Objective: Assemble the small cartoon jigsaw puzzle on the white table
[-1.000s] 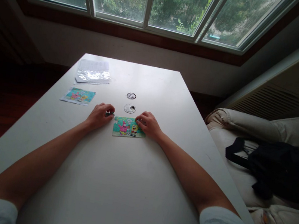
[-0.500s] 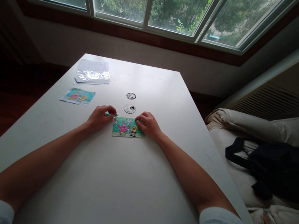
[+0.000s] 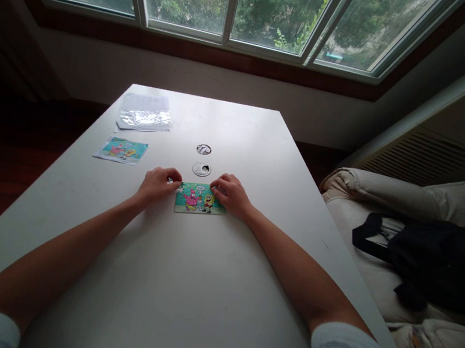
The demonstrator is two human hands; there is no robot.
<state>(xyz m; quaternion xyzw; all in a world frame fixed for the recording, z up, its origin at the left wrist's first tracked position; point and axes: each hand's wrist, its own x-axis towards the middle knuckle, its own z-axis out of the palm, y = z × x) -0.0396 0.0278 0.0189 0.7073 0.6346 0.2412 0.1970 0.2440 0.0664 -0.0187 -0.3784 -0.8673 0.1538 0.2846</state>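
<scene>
A small jigsaw puzzle [image 3: 195, 202] lies flat on the white table, showing a pink and a yellow cartoon figure on teal. At its upper left corner, my left hand [image 3: 161, 184] pinches a small teal puzzle piece, mostly hidden by the fingers. A pale gap shows in the picture beside those fingertips. My right hand [image 3: 232, 193] is closed on the puzzle's upper right corner, its bent fingers resting on the edge and surface.
Two round table inserts [image 3: 201, 169] sit just beyond the puzzle. To the left lies a printed picture sheet [image 3: 122, 149] with the same figures; behind it are papers and a clear plastic bag [image 3: 144, 116]. A sofa with a dark bag [image 3: 442, 266] stands right of the table [image 3: 180, 283].
My left hand has shifted slightly right and turned, bringing the teal piece to the puzzle's upper left corner. The right hand and the puzzle stay in place.
</scene>
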